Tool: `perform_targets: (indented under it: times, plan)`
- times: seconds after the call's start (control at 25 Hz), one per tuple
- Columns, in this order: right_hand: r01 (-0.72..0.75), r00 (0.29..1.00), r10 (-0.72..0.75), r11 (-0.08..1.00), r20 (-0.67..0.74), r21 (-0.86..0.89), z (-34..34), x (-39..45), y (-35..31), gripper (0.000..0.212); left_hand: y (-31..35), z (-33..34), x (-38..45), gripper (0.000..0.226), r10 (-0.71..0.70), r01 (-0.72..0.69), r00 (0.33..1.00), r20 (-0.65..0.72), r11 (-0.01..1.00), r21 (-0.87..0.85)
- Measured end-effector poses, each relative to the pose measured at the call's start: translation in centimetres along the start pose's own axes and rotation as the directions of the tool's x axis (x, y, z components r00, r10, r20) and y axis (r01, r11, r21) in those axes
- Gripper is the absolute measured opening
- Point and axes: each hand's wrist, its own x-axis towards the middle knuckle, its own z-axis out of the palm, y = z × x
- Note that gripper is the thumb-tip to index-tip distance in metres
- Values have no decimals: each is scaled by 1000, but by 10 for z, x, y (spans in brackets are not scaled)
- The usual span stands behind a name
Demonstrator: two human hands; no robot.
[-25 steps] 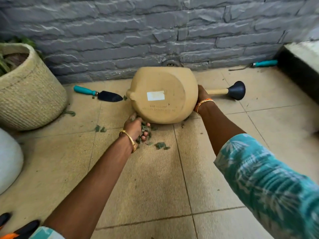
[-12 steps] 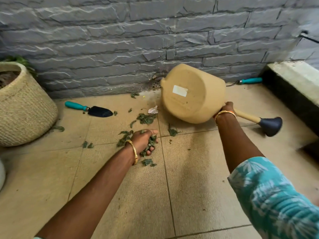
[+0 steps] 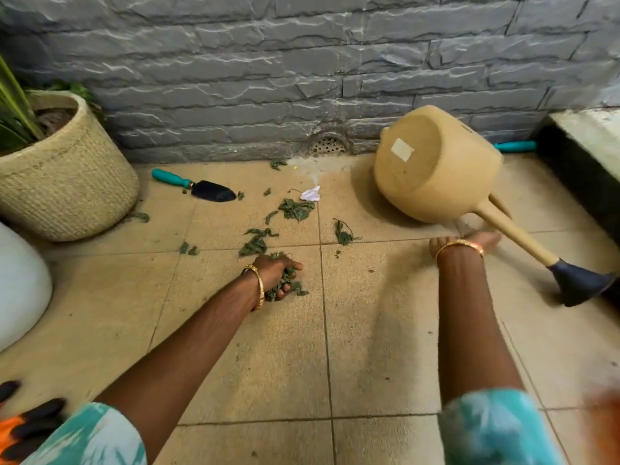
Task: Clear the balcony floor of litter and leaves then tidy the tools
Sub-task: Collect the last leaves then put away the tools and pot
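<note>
A clump of leaves [image 3: 283,286] is clutched in the left hand [image 3: 275,271] at frame centre; more lie scattered just above. The right hand [image 3: 469,241], blurred, is seen beside the tipped can [image 3: 432,176] at right; its grip cannot be told. The leaves are judged light, limp and crumbly, best gathered by scooping in bunches.

right hand [image 3: 469,241] released watering can [image 3: 432,172].
</note>
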Motion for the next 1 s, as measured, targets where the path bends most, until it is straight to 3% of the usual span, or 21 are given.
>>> perform_targets:
  times: [0.08, 0.12, 0.16, 0.2, 0.24, 0.28, 0.32, 0.4, 0.48, 0.56, 0.72, 0.76, 0.92, 1.0]
  plan:
    - [97, 995, -98, 954, 13, -284, -2, -20, 48, 27, -5, -5, 5, 34, -1, 0, 1000, -24, 999, -42]
    - [248, 968, -238, 840, 81, -482, 2, -30, 76, 17, -8, -10, 8, 38, -14, 10, 999, -46, 997, -72]
    - [445, 893, -356, 623, 274, -643, 9, -32, 102, 13, -11, -14, 10, 40, -32, 25, 997, -70, 995, -101]
    - [614, 786, -346, 344, 512, -710, 18, -35, 126, 18, -14, -20, 12, 40, -57, 46, 995, -86, 991, -127]
    - [724, 679, -237, 55, 695, -688, 25, -30, 139, 29, -18, -25, 13, 40, -80, 67, 993, -91, 987, -144]
    - [763, 619, -83, -173, 781, -623, 33, -26, 145, 42, -21, -30, 14, 39, -95, 82, 992, -87, 986, -148]
    - [758, 606, 45, -337, 794, -559, 39, -19, 148, 54, -22, -34, 15, 38, -103, 91, 992, -76, 985, -148]
    - [729, 610, 225, -537, 760, -425, 44, -11, 150, 66, -25, -39, 19, 39, -110, 100, 993, -51, 980, -171]
    - [737, 569, 286, -592, 771, -325, 33, -12, 152, 61, -25, -42, 20, 38, -121, 111, 992, -30, 968, -224]
    - [774, 498, 296, -575, 815, -264, 10, -15, 153, 50, -25, -44, 22, 37, -141, 137, 990, 6, 951, -278]
    - [834, 303, 45, -497, 952, -242, -46, -30, 157, 37, -21, -44, 27, 39, -185, 201, 980, 79, 932, -303]
    - [828, 283, 9, -508, 959, -240, -52, -34, 158, 35, -19, -42, 26, 39, -189, 214, 976, 108, 921, -326]
    - [763, 362, -12, -570, 932, -304, -42, -44, 160, 21, -15, -37, 23, 40, -192, 263, 960, 202, 863, -432]
    - [755, 447, -133, -475, 885, -453, -35, -58, 165, 18, -17, -37, 27, 39, -195, 262, 963, 187, 843, -469]
